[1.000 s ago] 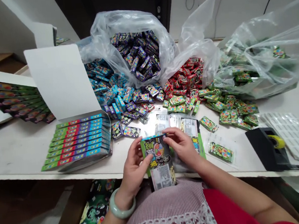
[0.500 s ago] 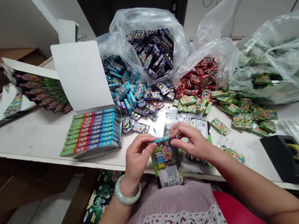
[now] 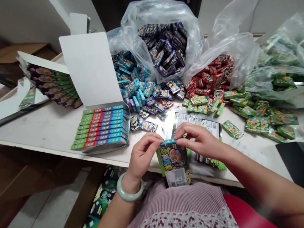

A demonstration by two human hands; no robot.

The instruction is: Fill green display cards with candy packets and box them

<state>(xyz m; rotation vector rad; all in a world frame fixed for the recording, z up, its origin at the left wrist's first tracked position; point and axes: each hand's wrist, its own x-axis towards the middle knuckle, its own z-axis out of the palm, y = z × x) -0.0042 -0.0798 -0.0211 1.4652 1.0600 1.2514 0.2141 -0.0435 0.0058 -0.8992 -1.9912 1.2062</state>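
- One pack point(image 3: 174, 163), dark-faced and printed, is at the table's front edge, between the left hand point(image 3: 142, 156) and the right hand point(image 3: 197, 138).
- Left hand: thumb and forefinger nearly closed, pinching the pack's top left corner; wrist low, forearm rising from below, a pale bangle point(image 3: 130, 196) round it.
- Right hand: thumb and forefinger nearly closed at the top right corner, other fingers bent; forearm slanting in from the lower right.
- The pack's lower end is close to the apron point(image 3: 176, 199); whether they touch, I cannot tell.
- A second pack point(image 3: 211, 161) lies on the table point(image 3: 22, 132), partly hidden by the right hand.
- To the left, a carton point(image 3: 105, 146) with its white lid point(image 3: 91, 69) raised holds a stack of striped packs.
- Beyond the hands lie blue boxes point(image 3: 128, 71), red boxes point(image 3: 214, 72) and green boxes point(image 3: 259, 124).
- Purple boxes point(image 3: 168, 55) fill a clear bag point(image 3: 158, 11).
- A tape dispenser point(image 3: 293, 161) stands far right.
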